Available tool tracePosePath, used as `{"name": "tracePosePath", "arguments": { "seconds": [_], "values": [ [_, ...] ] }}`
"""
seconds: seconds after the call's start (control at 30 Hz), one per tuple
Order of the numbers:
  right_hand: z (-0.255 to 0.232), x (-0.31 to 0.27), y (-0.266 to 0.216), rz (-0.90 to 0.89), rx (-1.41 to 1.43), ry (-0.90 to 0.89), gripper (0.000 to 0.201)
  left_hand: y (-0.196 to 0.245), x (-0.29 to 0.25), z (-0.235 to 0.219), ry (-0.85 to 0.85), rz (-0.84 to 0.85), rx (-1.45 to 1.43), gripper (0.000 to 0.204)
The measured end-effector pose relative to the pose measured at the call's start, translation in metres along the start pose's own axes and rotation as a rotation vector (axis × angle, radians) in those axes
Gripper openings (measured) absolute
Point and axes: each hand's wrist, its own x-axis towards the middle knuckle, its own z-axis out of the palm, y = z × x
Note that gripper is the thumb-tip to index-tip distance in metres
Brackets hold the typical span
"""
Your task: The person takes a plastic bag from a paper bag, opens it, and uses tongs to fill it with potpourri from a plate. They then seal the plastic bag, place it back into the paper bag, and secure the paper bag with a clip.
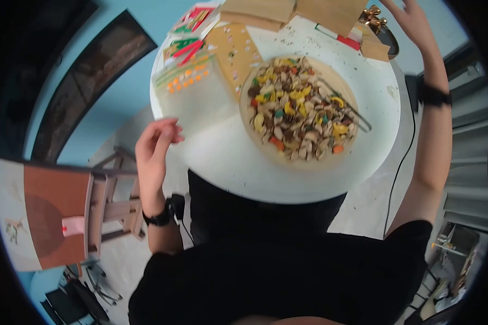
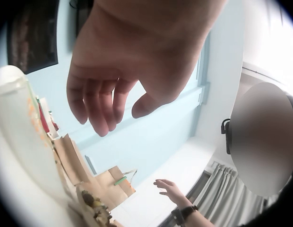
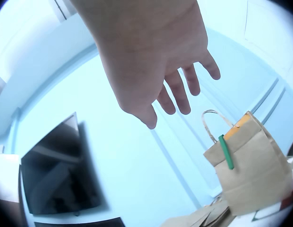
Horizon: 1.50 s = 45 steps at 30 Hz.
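Black screen (image 3: 61, 170) on blue wall (image 3: 125, 156), pleated grey curtains (image 2: 231, 196), black chair (image 1: 68, 303)

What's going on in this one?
A person at a round white table is holding nothing at this moment. The left hand hovers near a clear bag with orange marks, fingers loosely bent. The right hand is raised at the table's far right side, fingers spread. Between them, a round plate holds a heap of mixed pale, brown and yellow pieces, with a tweezer-like tool lying over its right side.
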Motion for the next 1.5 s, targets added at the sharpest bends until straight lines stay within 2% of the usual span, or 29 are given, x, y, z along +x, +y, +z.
{"name": "tracePosePath", "arguments": {
  "seconds": [0.07,0.1,0.13,0.17,0.27,0.37,0.4,0.47,0.57,0.67,0.83,0.9,0.97,1.03,1.07,1.13,1.17,1.23,1.27,1.37,1.5],
  "values": [
    [-0.005,-0.046,0.029,0.125,0.181,-0.207,0.039,-0.003,-0.008,0.0,-0.064,-0.025,0.003,0.025],
    [-0.012,-0.078,0.008,0.164,0.294,-0.305,0.041,-0.007,-0.012,0.0,-0.087,-0.033,0.003,0.024],
    [-0.015,-0.108,-0.015,0.143,0.312,-0.277,0.039,-0.009,-0.017,0.0,-0.115,-0.039,0.004,0.024],
    [-0.019,-0.132,-0.036,0.205,0.308,-0.282,0.037,-0.012,-0.018,0.001,-0.146,-0.035,0.006,0.024],
    [-0.007,-0.194,-0.044,0.36,0.352,-0.29,0.034,-0.031,-0.014,-0.002,-0.144,0.025,0.18,0.029],
    [0.007,-0.231,-0.049,0.438,0.281,-0.237,0.033,-0.036,0.006,-0.01,0.114,0.03,0.568,0.037],
    [0.007,-0.239,-0.062,0.426,0.221,-0.193,0.032,-0.046,0.019,-0.014,0.181,-0.008,0.721,0.037],
    [0.006,-0.251,-0.075,0.414,0.301,-0.182,0.032,-0.076,0.039,-0.027,0.298,-0.098,1.03,0.039],
    [-0.004,-0.267,-0.098,0.389,0.333,-0.145,0.03,-0.087,0.051,-0.039,0.05,-0.231,0.893,0.036],
    [-0.017,-0.283,-0.117,0.334,0.334,-0.133,0.027,-0.104,0.052,-0.042,0.064,-0.085,0.767,0.027],
    [-0.035,-0.307,-0.15,0.275,0.322,-0.079,0.022,-0.076,0.014,-0.037,0.15,-0.004,0.195,0.018],
    [-0.036,-0.314,-0.164,0.254,0.356,-0.079,0.022,-0.065,-0.003,-0.038,0.096,0.073,-0.133,0.017],
    [-0.034,-0.318,-0.18,0.231,0.421,-0.093,0.022,-0.053,-0.02,-0.04,-0.07,0.189,-0.569,0.017],
    [-0.028,-0.32,-0.195,0.218,0.528,-0.093,0.022,-0.031,-0.042,-0.041,-0.095,0.122,-0.882,0.018],
    [-0.025,-0.321,-0.202,0.218,0.599,-0.096,0.022,-0.015,-0.056,-0.038,0.046,0.05,-0.811,0.017],
    [-0.015,-0.322,-0.211,0.193,0.726,-0.089,0.026,-0.022,-0.068,-0.038,-0.318,0.105,-1.022,0.019],
    [-0.009,-0.319,-0.219,0.258,0.879,-0.048,0.027,-0.026,-0.072,-0.039,-0.497,0.126,-1.123,0.021],
    [0.005,-0.312,-0.242,0.389,1.185,0.024,0.029,-0.024,-0.084,-0.028,-0.437,0.13,-0.957,0.021],
    [0.01,-0.308,-0.247,0.379,1.176,-0.019,0.03,-0.024,-0.09,-0.021,-0.404,0.129,-0.878,0.022],
    [0.009,-0.304,-0.239,0.508,1.58,-0.6,0.031,-0.02,-0.093,-0.012,-0.596,0.124,-0.808,0.021],
    [0.014,-0.318,-0.233,0.616,1.754,-0.671,0.029,-0.004,-0.1,-0.004,-0.541,0.106,-0.643,0.015]
  ]
}}
